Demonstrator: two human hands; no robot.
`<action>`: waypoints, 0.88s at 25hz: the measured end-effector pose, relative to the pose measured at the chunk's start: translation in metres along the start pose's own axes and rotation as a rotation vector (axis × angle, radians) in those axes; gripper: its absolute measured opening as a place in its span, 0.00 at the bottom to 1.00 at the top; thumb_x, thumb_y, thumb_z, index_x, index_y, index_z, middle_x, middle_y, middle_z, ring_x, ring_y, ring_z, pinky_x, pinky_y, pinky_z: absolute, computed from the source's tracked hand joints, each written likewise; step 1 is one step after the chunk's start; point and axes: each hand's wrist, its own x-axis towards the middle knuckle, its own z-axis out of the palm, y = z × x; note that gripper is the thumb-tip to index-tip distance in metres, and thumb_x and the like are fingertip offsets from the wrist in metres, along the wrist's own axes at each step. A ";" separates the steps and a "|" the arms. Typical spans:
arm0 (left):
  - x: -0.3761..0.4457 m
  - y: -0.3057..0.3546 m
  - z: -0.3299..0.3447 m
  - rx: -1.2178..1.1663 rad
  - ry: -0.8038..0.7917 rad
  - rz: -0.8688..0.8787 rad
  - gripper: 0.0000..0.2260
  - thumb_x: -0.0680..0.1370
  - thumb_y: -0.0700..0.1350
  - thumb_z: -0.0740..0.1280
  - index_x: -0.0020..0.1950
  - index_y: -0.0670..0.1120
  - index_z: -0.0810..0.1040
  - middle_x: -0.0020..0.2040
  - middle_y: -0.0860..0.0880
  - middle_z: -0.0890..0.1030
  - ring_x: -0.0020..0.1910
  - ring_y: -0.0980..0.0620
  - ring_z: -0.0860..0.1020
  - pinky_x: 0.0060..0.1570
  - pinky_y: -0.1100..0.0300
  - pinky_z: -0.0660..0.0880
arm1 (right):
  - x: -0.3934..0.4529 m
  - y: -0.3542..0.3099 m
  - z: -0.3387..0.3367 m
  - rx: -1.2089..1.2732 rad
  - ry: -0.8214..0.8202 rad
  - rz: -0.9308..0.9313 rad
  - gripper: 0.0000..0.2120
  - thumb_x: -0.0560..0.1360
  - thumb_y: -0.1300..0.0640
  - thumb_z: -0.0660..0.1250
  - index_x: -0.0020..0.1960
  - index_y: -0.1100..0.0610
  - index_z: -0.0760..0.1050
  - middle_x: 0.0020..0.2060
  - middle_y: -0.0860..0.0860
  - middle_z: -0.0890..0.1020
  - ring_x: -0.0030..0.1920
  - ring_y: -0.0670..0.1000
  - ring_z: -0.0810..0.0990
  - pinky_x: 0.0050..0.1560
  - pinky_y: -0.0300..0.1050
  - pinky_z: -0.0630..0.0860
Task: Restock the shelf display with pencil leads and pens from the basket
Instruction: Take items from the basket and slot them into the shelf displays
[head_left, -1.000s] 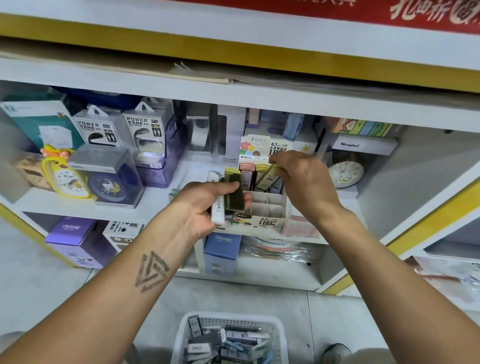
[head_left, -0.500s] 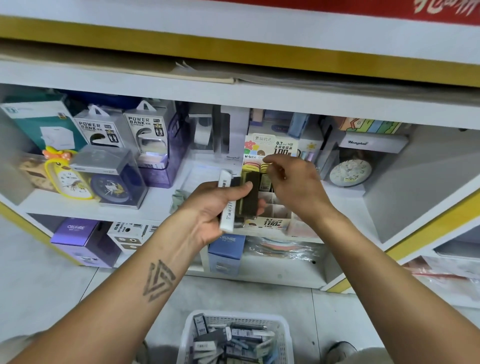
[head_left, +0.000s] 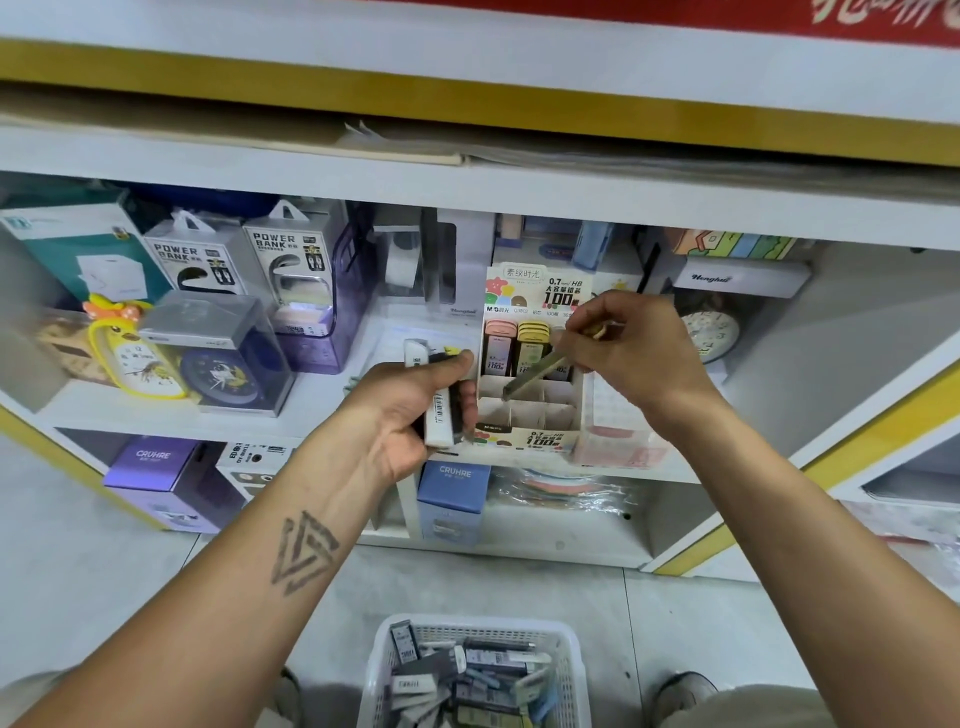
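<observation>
A cardboard pencil-lead display box (head_left: 530, 441) stands on the middle shelf, its back row holding pink and yellow lead cases (head_left: 532, 338) and its front cells bare. My right hand (head_left: 639, 353) pinches an olive lead case (head_left: 535, 371), tilted with its lower end over a middle cell. Left of the box, my left hand (head_left: 410, 410) grips a stack of lead cases (head_left: 439, 400), white and dark. A white basket (head_left: 384, 654) on the floor below holds several more cases and pens.
Power bank packs (head_left: 291, 270), a boxed blue clock (head_left: 223, 358) and a yellow duck clock (head_left: 135, 358) fill the shelf's left. A white round clock (head_left: 711, 332) stands at the right. Purple and blue boxes (head_left: 166, 478) sit on the lower shelf. My shoes flank the basket.
My right hand took one olive case from the stack in my left hand and carried it right, tilting it down over the display box's cells. My left hand dropped slightly.
</observation>
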 end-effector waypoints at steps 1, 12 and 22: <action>-0.001 0.000 0.001 0.017 -0.009 -0.005 0.06 0.75 0.39 0.73 0.39 0.41 0.79 0.33 0.43 0.78 0.25 0.50 0.75 0.24 0.61 0.75 | 0.000 0.002 0.000 -0.057 -0.004 -0.021 0.06 0.70 0.58 0.78 0.43 0.56 0.82 0.36 0.50 0.83 0.33 0.46 0.81 0.37 0.39 0.77; -0.005 0.000 0.003 0.002 -0.149 -0.123 0.07 0.73 0.37 0.65 0.48 0.36 0.79 0.40 0.39 0.81 0.32 0.46 0.79 0.34 0.57 0.78 | 0.002 0.013 0.009 -0.469 0.052 -0.474 0.10 0.78 0.65 0.67 0.58 0.62 0.81 0.46 0.58 0.84 0.46 0.59 0.83 0.49 0.50 0.79; -0.007 -0.007 0.011 0.046 -0.163 -0.002 0.14 0.77 0.33 0.66 0.61 0.29 0.75 0.38 0.36 0.82 0.30 0.46 0.81 0.30 0.57 0.79 | 0.002 0.012 0.020 -0.427 0.076 -0.538 0.04 0.80 0.61 0.66 0.54 0.59 0.74 0.38 0.57 0.81 0.36 0.61 0.82 0.35 0.55 0.78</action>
